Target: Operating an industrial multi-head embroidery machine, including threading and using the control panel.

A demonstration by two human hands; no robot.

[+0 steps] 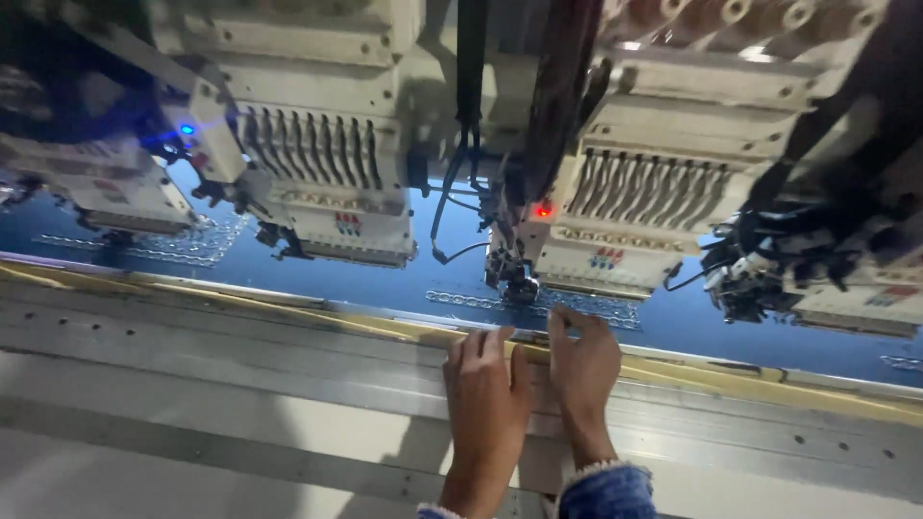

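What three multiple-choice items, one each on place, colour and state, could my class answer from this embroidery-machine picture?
1. Where do both hands rest?
A. on the frame's front rail
B. on a thread cone
C. in a drawer

2. What colour is the stretched fabric?
A. white
B. dark blue
C. green

3. How are the hands?
A. gripping scissors
B. clenched
C. empty, fingers flat

Key: 1 A, left hand and right hand lie on the rail; 2 B, the fabric is blue; 3 C, nothing held.
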